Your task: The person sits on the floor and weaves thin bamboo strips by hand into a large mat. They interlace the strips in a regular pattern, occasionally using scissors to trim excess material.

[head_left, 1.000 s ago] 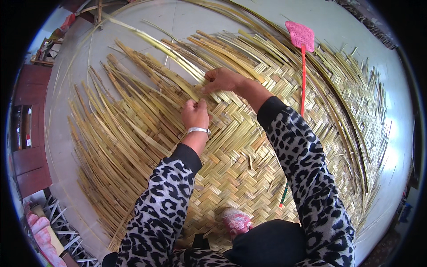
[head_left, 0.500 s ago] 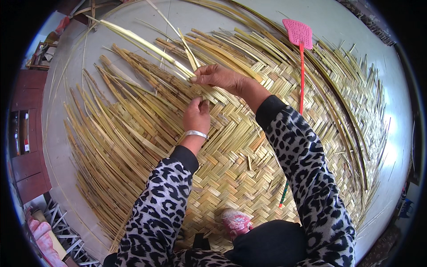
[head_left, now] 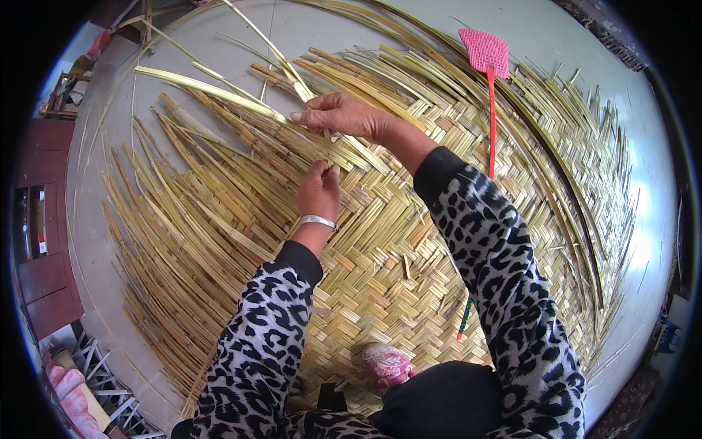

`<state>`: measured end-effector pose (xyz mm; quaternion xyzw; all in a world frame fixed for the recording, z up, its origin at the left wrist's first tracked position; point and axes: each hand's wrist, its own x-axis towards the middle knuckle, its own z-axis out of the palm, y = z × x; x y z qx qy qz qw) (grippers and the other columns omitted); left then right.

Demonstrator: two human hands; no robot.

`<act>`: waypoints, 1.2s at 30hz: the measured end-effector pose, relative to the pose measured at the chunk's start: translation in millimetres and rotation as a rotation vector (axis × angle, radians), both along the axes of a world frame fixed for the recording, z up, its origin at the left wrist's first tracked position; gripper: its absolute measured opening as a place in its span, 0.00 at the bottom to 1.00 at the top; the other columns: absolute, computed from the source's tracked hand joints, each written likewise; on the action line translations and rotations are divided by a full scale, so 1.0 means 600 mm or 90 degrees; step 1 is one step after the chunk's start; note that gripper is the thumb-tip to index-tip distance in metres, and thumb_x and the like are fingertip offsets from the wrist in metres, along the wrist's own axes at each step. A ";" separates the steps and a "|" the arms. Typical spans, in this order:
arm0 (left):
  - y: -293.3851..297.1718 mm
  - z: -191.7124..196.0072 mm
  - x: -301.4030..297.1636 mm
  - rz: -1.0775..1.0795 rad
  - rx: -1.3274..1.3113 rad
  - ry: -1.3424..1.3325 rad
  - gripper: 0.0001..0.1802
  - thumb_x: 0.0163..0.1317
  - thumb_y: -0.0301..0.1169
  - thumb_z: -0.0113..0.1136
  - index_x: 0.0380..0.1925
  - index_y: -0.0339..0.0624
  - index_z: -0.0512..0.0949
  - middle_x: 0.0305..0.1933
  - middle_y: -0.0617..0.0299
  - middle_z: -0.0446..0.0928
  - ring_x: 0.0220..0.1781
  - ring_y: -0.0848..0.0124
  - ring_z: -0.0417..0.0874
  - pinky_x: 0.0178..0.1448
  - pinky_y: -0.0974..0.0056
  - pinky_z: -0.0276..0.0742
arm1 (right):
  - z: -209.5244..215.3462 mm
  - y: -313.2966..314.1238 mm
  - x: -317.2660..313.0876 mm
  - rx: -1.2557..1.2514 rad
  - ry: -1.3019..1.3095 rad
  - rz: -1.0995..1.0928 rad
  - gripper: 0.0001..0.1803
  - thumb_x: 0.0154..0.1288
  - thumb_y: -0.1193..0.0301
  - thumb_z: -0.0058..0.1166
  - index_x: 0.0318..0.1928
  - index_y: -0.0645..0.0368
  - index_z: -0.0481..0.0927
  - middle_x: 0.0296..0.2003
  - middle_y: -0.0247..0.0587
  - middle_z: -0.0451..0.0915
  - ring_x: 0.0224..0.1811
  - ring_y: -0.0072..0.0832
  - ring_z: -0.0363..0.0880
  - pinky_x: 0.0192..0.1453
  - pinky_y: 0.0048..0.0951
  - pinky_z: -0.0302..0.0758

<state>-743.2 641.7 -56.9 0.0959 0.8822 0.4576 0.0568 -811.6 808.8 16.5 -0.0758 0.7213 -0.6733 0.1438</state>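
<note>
A large mat of woven yellow reed strips (head_left: 395, 256) covers the grey floor, with loose unwoven strips (head_left: 183, 212) fanning out to the left. My right hand (head_left: 338, 115) grips a few long pale strips (head_left: 219, 91) and lifts them up off the mat toward the upper left. Just below it, my left hand (head_left: 319, 192), with a silver bangle on its wrist, presses closed fingers down on the strips at the weave's edge. Both sleeves are leopard-patterned.
A pink fly swatter (head_left: 488, 80) with a red handle lies on the mat at the upper right. A thin red and green stick (head_left: 465, 316) lies on the weave near my right elbow. My pink shoe (head_left: 387, 362) rests on the mat's near edge. Dark red furniture (head_left: 44, 241) stands at left.
My right hand has pulled the long strips higher and farther left, lifting them off the mat. My left hand has shifted slightly up along the weave's edge.
</note>
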 end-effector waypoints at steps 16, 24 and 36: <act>0.000 -0.011 -0.013 -0.007 -0.047 -0.060 0.17 0.63 0.37 0.61 0.44 0.33 0.80 0.28 0.52 0.82 0.24 0.64 0.82 0.33 0.60 0.77 | -0.054 0.024 0.017 -0.182 -0.132 -0.202 0.11 0.65 0.62 0.61 0.32 0.56 0.81 0.23 0.29 0.77 0.21 0.17 0.72 0.25 0.22 0.67; 0.002 -0.006 -0.006 0.048 0.072 -0.132 0.14 0.65 0.30 0.60 0.48 0.36 0.79 0.33 0.61 0.82 0.29 0.75 0.82 0.32 0.68 0.77 | -0.076 0.057 0.114 0.355 0.023 -0.404 0.09 0.61 0.69 0.55 0.42 0.53 0.83 0.30 0.43 0.84 0.32 0.35 0.84 0.38 0.35 0.79; 0.018 0.029 0.043 -0.009 -0.043 0.134 0.18 0.63 0.23 0.57 0.53 0.35 0.75 0.50 0.48 0.79 0.48 0.55 0.82 0.54 0.58 0.78 | -0.102 0.091 0.124 0.218 -0.027 -0.422 0.10 0.64 0.71 0.57 0.46 0.54 0.83 0.32 0.35 0.84 0.32 0.25 0.81 0.39 0.27 0.78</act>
